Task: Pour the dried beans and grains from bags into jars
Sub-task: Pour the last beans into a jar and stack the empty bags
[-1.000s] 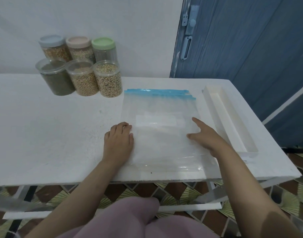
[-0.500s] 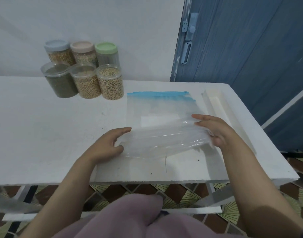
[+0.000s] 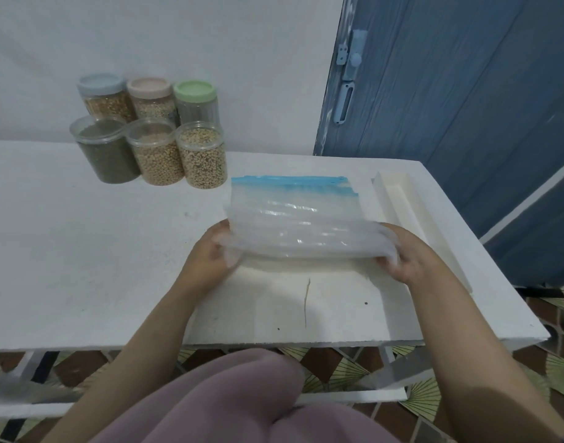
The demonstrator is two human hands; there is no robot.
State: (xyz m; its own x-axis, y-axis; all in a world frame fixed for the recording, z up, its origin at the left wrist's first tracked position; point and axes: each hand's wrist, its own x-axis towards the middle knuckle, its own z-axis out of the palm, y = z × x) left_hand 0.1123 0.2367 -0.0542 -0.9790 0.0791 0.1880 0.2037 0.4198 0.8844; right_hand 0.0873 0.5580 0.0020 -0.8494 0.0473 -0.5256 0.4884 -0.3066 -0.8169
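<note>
— Look at the stack of empty zip bags [image 3: 293, 215]. The near edge is folded up and over, toward the blue zip strips, and the far half lies flat on the white table [image 3: 82, 251].

— Who's got hold of it?

— Both hands. The left hand [image 3: 210, 254] pinches the near left corner of the fold, and the right hand [image 3: 405, 257] has its fingers curled round the near right corner. Nothing loose in either grip, as far as I can see.

— And the jars?

— The jars [image 3: 149, 132] stand in a cluster beyond the bags and to their left, by the wall, well apart from them. Five hold beans or grain; the green-lidded one looks empty to me. The front three seem to have no coloured lids, so they may be open; I can't tell for sure.

— So what might go wrong?

— The plastic is slick and there are several sheets. If one hand eases off, I'd guess the fold springs back and the bags fan out. A wide sweep left from the bags could also knock a front jar and spill it.

— The long white tray [image 3: 411, 219]?

— Just right of the bags. A slipping sheet could slide into it.
</note>
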